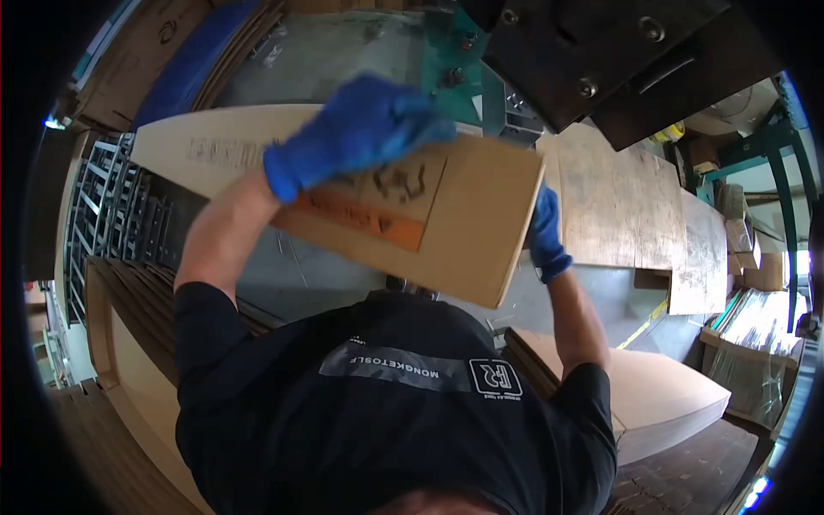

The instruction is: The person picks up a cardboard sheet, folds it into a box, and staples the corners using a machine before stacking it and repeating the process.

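Observation:
A brown cardboard box (481,215) with an orange label strip and black markings is tilted in front of my chest. My left hand (365,124), in a blue glove, lies across the box's upper edge with bent fingers; the fingertips are blurred. On the box's right side is my right hand (547,227), also blue-gloved, gripping from behind, so most of its fingers are hidden. Behind the box, a long pale cardboard sheet (193,150) with faint printing reaches out to the left.
Black machinery (631,64) with bolts overhangs the upper right. A wooden board surface (614,202) lies beyond my right hand. Stacked cardboard (665,390) stands at lower right, with more flat cardboard (129,292) at left. A metal rack (103,193) stands at far left.

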Demonstrator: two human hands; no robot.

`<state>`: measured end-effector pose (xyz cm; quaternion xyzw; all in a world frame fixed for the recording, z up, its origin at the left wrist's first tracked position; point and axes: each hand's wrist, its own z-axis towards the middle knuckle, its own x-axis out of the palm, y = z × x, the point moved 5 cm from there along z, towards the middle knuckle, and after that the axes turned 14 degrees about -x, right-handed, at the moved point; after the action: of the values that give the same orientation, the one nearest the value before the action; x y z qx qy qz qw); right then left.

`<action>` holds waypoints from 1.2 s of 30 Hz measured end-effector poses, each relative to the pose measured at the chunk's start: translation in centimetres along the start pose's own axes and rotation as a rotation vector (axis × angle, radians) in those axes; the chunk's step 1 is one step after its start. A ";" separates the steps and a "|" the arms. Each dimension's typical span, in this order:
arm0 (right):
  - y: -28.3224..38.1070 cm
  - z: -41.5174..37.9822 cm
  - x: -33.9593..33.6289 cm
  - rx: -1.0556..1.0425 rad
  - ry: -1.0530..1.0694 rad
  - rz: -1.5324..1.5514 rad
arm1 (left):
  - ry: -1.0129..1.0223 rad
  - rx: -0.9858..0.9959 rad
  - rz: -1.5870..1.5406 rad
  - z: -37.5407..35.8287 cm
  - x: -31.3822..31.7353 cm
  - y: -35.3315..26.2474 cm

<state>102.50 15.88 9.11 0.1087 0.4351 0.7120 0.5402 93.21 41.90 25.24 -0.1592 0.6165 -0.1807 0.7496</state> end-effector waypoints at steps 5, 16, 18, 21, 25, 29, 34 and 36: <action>-6.6 11.1 0.0 0.063 0.061 0.012 | 0.152 -0.154 -0.550 10.8 -2.2 5.3; -9.2 12.7 2.4 0.067 0.087 0.169 | -0.189 -0.762 -0.023 3.4 -8.6 13.6; -10.1 14.2 3.1 0.063 0.114 0.170 | -0.204 -0.760 0.022 4.0 -9.4 12.9; -10.1 14.5 3.9 0.071 0.161 0.160 | -0.293 -0.677 0.041 3.3 -10.2 12.2; -6.0 8.5 4.0 0.006 0.172 0.079 | -0.305 -0.623 -0.004 -1.8 -10.5 9.1; -4.3 2.9 3.3 0.090 0.186 0.123 | -0.237 -0.658 -0.449 -3.6 -7.7 5.2; -1.5 3.3 -5.2 0.136 0.151 0.238 | -0.271 -0.523 0.077 -0.3 -5.8 1.0; -3.5 1.1 -6.2 0.221 0.012 0.193 | -0.401 -0.336 0.278 0.1 -5.1 2.0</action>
<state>108.02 11.25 9.12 0.2046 0.5016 0.7090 0.4515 92.58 46.07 28.69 -0.2276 0.4931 0.0635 0.8373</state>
